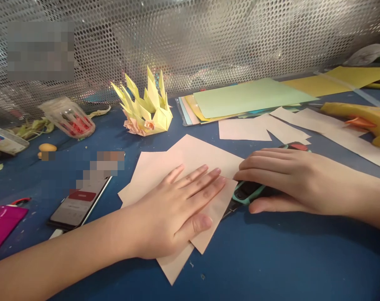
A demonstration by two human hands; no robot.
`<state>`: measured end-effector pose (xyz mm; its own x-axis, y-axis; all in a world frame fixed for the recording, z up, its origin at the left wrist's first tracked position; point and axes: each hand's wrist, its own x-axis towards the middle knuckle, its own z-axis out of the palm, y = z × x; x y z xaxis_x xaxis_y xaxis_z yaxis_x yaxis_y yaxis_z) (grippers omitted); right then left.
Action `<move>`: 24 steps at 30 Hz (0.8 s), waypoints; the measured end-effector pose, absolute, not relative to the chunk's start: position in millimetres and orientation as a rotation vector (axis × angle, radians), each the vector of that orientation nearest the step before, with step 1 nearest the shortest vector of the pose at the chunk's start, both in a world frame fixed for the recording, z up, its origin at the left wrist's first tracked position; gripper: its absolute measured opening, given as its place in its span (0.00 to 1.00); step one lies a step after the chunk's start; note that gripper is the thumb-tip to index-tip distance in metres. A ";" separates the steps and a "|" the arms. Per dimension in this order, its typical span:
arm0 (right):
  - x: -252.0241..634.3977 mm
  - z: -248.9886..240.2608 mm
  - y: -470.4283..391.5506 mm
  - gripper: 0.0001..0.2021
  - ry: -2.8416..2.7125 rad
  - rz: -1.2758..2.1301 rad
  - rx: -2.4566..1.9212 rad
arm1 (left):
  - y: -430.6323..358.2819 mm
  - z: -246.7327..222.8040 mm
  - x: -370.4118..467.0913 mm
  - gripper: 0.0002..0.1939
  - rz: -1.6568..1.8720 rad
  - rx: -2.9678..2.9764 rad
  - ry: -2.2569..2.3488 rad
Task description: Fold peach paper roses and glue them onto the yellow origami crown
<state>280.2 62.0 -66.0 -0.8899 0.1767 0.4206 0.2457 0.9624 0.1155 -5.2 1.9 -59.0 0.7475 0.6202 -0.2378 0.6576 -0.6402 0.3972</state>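
My left hand (174, 213) lies flat with fingers stretched over several overlapping pale pink paper pieces (149, 173) on the blue table. One paper corner reaches past my fingertips to the right. My right hand (281, 179) rests at the right edge of the papers, fingers stretched and thumb apart. Under and beside it is a dark tool with teal edging (248, 192), partly covered; its kind is not clear. A thin dark pointed part shows next to the paper edge, and a red and teal part shows behind the knuckles.
Behind stands a yellow folded-paper crown (155, 113) with pink paper roses. Coloured paper sheets (246, 98) and pink paper offcuts (243, 128) lie at the back right, near a yellow object (362, 115). Leftward are a phone (78, 207), a glass jar (70, 119) and a magenta object (6, 223).
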 end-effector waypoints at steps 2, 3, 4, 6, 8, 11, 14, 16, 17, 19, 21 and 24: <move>279.7 -66.0 61.9 0.21 -2.700 -0.221 -0.306 | 2.1 -59.9 -5.5 0.35 -0.105 2.485 0.965; 280.0 -65.8 62.2 0.20 -2.705 -0.215 -0.301 | 2.2 -61.0 -5.9 0.35 -0.094 2.490 0.958; 280.6 -65.4 62.8 0.20 -2.714 -0.209 -0.293 | 2.2 -62.4 -6.5 0.35 -0.078 2.498 0.953; 282.1 -64.3 64.0 0.20 -2.724 -0.211 -0.271 | 1.8 -65.7 -7.7 0.34 -0.042 2.515 0.940; 283.1 -63.6 64.4 0.19 -2.728 -0.227 -0.264 | 1.1 -68.5 -8.6 0.34 -0.020 2.529 0.934; 282.0 -63.7 62.7 0.19 -2.716 -0.264 -0.266 | 0.2 -70.4 -9.0 0.34 -0.010 2.545 0.928; 279.1 -64.5 59.8 0.20 -2.696 -0.301 -0.246 | 0.2 -69.6 -8.9 0.34 -0.018 2.546 0.933; 278.3 -64.5 58.9 0.20 -2.695 -0.312 -0.243 | 0.5 -68.1 -8.4 0.34 -0.032 2.540 0.940; 278.5 -64.3 59.0 0.20 -2.699 -0.311 -0.242 | 0.6 -67.2 -7.9 0.34 -0.049 2.538 0.945; 280.0 -63.6 60.2 0.20 -2.709 -0.301 -0.238 | 0.9 -64.8 -6.6 0.34 -0.095 2.539 0.963; 282.0 -63.2 61.8 0.19 -2.715 -0.283 -0.243 | 0.9 -62.4 -4.9 0.34 -0.139 2.546 0.974; 282.9 -63.8 62.8 0.18 -2.714 -0.259 -0.258 | 0.4 -59.4 -3.0 0.34 -0.181 2.555 0.978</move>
